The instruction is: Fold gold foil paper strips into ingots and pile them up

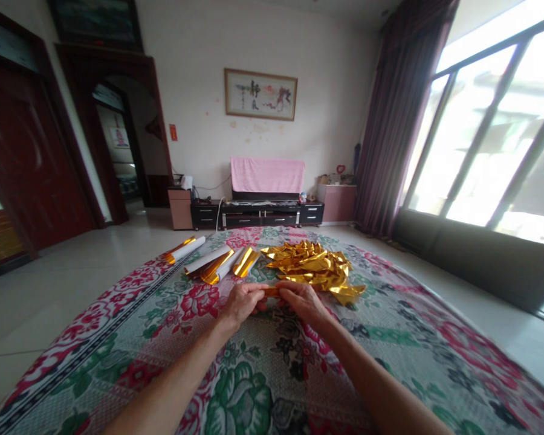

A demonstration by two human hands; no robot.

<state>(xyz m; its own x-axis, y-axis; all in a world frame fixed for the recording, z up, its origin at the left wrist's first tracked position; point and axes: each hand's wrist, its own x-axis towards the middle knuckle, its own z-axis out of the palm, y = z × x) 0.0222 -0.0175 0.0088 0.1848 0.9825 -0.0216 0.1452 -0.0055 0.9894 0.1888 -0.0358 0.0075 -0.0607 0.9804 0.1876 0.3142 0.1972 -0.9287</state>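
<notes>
A narrow folded strip of gold foil paper (271, 291) is stretched between my two hands, just above the patterned cloth. My left hand (243, 302) pinches its left end, and my right hand (301, 301) pinches the right end, with the thumbs near each other. Just beyond my right hand lies a heap of folded gold foil pieces (315, 261), pointed and shiny. Past my left hand rest several curled sheets of gold paper with white backs (208, 266). The fingers partly hide the strip.
A floral tablecloth (240, 393) in green, red and grey spreads under everything. Farther back stand a low black TV cabinet (263, 217) and a pink cloth (267, 175) draped over a screen. Large windows (494, 121) and a purple curtain (381, 121) are on the right.
</notes>
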